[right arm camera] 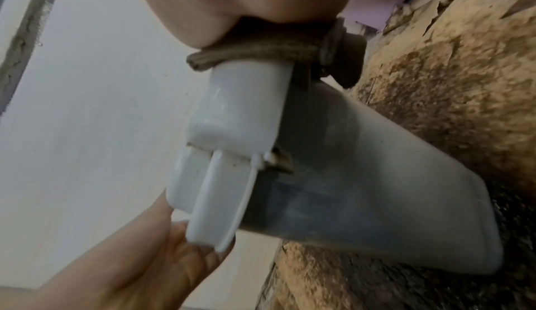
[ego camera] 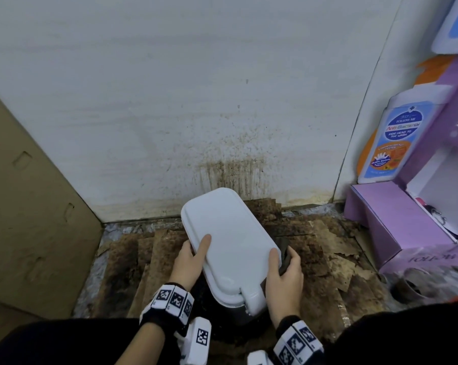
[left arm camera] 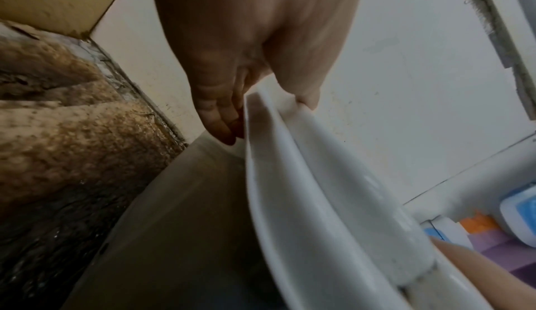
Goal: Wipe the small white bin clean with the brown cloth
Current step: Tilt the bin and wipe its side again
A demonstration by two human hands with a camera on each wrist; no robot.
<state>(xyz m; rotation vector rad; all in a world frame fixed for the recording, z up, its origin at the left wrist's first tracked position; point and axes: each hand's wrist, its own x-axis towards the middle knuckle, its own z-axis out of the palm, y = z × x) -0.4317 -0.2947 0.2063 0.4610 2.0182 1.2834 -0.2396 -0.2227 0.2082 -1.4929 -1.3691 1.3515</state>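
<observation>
The small white bin (ego camera: 230,241) is tilted over the dirty floor, its shut lid facing up and its grey body (right arm camera: 362,177) below. My left hand (ego camera: 189,259) grips the lid's left edge (left arm camera: 304,188), thumb on top and fingers underneath. On the bin's right side my right hand (ego camera: 285,277) presses the brown cloth (ego camera: 284,255), thumb lying on the lid. In the right wrist view the cloth (right arm camera: 261,49) is bunched between my palm and the lid's rim. The fingertips of my left hand (right arm camera: 130,269) touch the lid's hinge end.
A stained white wall (ego camera: 222,127) stands close behind the bin. Torn, soiled cardboard (ego camera: 328,259) covers the floor. A brown cardboard sheet (ego camera: 24,206) leans at the left. A purple display stand (ego camera: 396,227) with a bottle-shaped sign (ego camera: 399,138) fills the right.
</observation>
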